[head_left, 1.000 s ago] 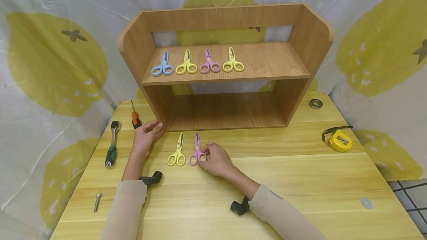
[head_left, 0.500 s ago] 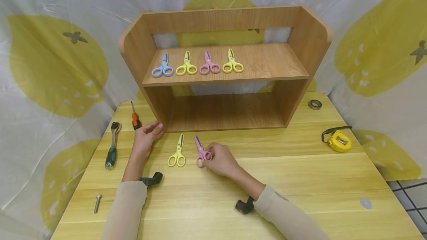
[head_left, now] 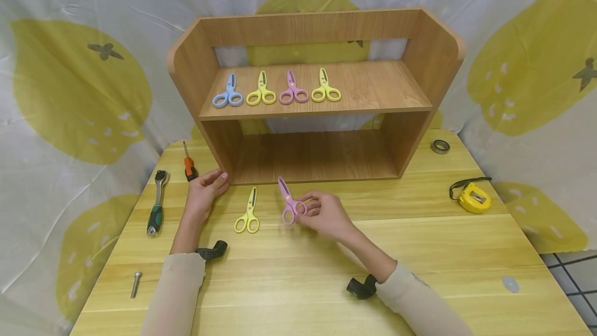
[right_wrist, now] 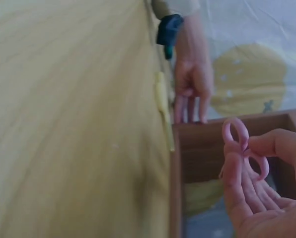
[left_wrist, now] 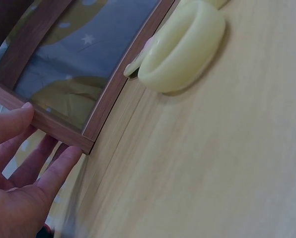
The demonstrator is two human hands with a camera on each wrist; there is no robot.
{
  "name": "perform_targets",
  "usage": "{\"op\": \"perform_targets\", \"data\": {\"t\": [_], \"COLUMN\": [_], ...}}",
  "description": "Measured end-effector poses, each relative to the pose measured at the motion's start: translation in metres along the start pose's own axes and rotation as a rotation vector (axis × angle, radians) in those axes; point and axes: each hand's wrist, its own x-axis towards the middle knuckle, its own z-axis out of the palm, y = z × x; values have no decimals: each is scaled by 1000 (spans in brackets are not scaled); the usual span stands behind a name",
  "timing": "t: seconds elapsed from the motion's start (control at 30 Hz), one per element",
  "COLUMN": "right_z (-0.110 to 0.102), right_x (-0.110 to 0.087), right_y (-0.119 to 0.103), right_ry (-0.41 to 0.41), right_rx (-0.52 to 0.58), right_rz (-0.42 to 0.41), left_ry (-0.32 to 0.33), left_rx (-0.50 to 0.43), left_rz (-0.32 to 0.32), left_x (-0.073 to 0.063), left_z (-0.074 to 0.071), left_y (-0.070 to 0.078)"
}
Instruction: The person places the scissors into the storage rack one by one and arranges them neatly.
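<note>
My right hand pinches a pair of pink scissors by a finger loop, blades pointing away toward the wooden shelf. In the right wrist view, thumb and forefinger meet at the pink scissors' handle. To their left, a pair of yellow scissors lies on the table. My left hand rests against the shelf's lower left front corner; its extended fingers and thumb touch the side panel in the left wrist view. On the upper shelf lie blue scissors, two yellow pairs and another pink pair in a row.
A screwdriver, a ratchet wrench and a bolt lie on the left side of the table. At the right are a bearing, a yellow tape measure and a flat grey disc.
My right hand has lifted the pink scissors from beside the yellow pair and carried them to the right, their tips tilting left. The left hand stays at the shelf corner.
</note>
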Motion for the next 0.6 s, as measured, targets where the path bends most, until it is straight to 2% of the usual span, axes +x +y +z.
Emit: {"op": "perform_targets", "data": {"t": [0.3,0.47,0.6], "right_z": [-43,-70,-96], "right_x": [-25,-31,-32], "right_y": [-52,-78,-97], "right_ry": [-3,44,97], "right_rx": [94,75,50], "right_rz": [-154,-278,-322], "left_ry": [-8,-8,-6], "left_rx": [-13,1,3], "left_rz": [-19,-20,-12], "left_x": [3,2,0], "left_z": [0,0,1], "left_y": [-2,-1,0]}}
